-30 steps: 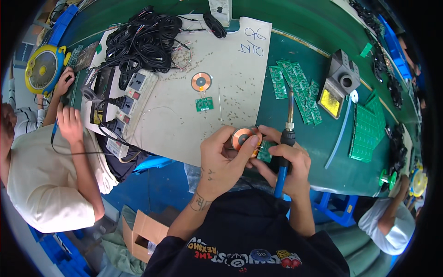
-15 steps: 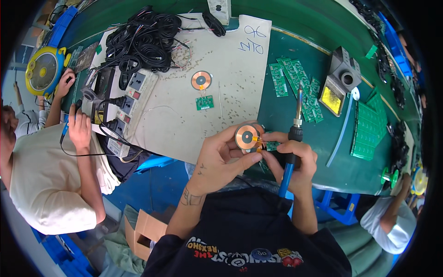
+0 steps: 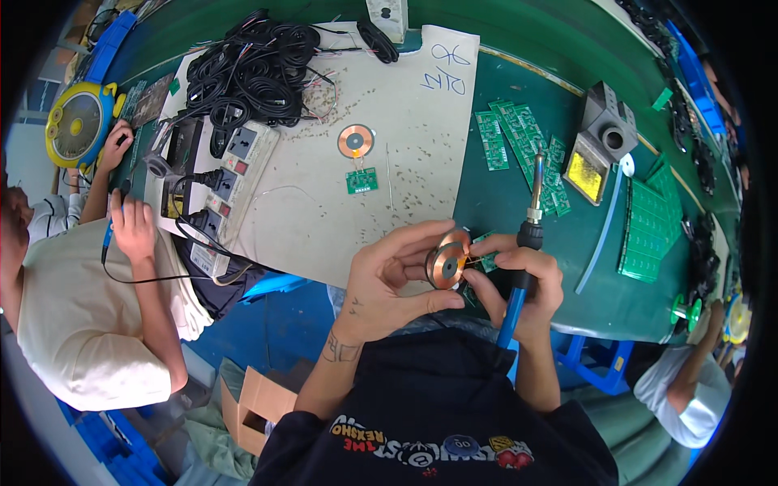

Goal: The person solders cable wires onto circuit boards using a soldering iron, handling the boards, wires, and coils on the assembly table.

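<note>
My left hand (image 3: 387,283) is closed by its fingertips around a round copper coil (image 3: 443,270) with a dark centre. Behind it shows the edge of what looks like another coil. A soldering iron (image 3: 511,314) with a blue handle rests in my right hand (image 3: 536,290), its metal tip pointing up and away from me. That hand's thumb and fingers also meet at the coil's thin leads, beside a small green circuit board (image 3: 488,262) partly hidden by the fingers. On the pale sheet ahead lies another coil (image 3: 356,141) wired to a green board (image 3: 362,181).
Black cables (image 3: 251,73) are heaped at the back left, near a power strip (image 3: 235,174). Green boards (image 3: 523,146), an iron stand with yellow sponge (image 3: 585,171) and board panels (image 3: 646,227) lie to the right. Another person (image 3: 97,316) works at the left.
The coil in my left hand has tilted to a more edge-on angle and shifted slightly right and down. My right hand and the soldering iron have moved slightly right.
</note>
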`<state>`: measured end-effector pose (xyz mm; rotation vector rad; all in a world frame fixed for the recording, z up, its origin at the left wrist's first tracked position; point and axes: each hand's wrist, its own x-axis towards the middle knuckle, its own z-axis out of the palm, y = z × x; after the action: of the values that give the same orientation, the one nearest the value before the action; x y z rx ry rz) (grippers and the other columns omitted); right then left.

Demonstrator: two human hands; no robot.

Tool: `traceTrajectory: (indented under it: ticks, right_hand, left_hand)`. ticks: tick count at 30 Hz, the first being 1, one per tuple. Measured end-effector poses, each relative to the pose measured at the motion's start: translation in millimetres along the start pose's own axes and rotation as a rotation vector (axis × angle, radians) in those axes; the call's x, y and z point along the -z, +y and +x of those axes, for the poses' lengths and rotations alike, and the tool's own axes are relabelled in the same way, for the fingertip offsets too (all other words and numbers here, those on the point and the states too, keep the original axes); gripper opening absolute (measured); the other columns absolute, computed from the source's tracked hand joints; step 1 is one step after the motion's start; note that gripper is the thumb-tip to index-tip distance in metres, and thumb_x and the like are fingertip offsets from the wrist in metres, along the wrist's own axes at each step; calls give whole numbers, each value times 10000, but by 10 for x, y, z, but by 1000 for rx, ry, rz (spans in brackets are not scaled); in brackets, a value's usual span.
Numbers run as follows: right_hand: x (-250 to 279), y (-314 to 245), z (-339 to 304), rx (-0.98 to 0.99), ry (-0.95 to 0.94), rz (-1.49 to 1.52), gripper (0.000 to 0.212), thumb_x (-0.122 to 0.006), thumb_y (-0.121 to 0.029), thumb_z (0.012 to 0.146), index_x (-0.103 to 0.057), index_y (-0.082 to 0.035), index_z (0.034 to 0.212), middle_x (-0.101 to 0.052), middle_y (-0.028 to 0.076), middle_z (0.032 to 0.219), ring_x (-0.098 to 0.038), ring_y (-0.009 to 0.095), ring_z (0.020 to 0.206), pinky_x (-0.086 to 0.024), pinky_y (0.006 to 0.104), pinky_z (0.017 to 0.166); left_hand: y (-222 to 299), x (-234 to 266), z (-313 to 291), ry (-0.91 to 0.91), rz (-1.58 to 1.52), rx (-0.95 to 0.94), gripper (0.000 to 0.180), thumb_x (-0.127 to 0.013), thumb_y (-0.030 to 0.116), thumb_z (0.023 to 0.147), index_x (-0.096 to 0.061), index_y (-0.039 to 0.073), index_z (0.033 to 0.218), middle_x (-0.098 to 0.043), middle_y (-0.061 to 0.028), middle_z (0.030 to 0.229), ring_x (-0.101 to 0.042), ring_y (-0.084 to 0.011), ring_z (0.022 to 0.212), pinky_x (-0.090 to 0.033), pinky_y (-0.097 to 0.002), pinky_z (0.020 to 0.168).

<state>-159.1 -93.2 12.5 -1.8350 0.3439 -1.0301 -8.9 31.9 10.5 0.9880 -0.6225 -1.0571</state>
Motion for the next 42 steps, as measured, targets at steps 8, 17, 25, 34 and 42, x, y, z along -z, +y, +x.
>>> traceTrajectory:
  ticks: [8,17,25,34,42]
  right_hand:
    - [31,-15,-26,-36,-61,20,554,-814,137,758,-498,-71,1163,-716,252,1121,-722,319,951,-595,412,849]
    - [-4,8,14,-52,-42,56,490,-819,137,747,-558,-31,1126,-733,224,1053,-737,314,913,-603,393,815]
    - [-1,3,-4,-74,-16,56,469,-815,137,730,-589,-19,1110,-738,203,1025,-740,309,902,-603,377,799]
    - [15,4,16,-39,-15,30,464,-808,126,706,-606,-14,1099,-740,182,1023,-740,307,900,-600,365,799]
    - [2,-23,43,-49,-69,46,466,-843,102,693,-615,-16,1082,-747,173,1028,-742,309,914,-605,371,812]
  left_hand:
    - [-6,19,-1,-13,58,0,740,-909,-106,681,-625,-13,1357,-726,-189,1289,-743,-221,1079,-622,-311,949]
    - [-18,-50,41,20,50,-79,688,-887,-127,694,-641,-15,1327,-715,-195,1300,-734,-225,1105,-624,-309,953]
    - [4,-44,13,37,60,-51,660,-870,-132,711,-646,-21,1321,-698,-195,1333,-719,-233,1139,-606,-336,1007]
    - [-14,-58,-21,79,166,-126,648,-861,-125,727,-645,-26,1330,-699,-183,1332,-715,-232,1134,-592,-360,1040]
    - [-48,-40,-40,98,99,-141,636,-844,-130,744,-644,-26,1339,-687,-191,1354,-716,-242,1139,-589,-361,1044]
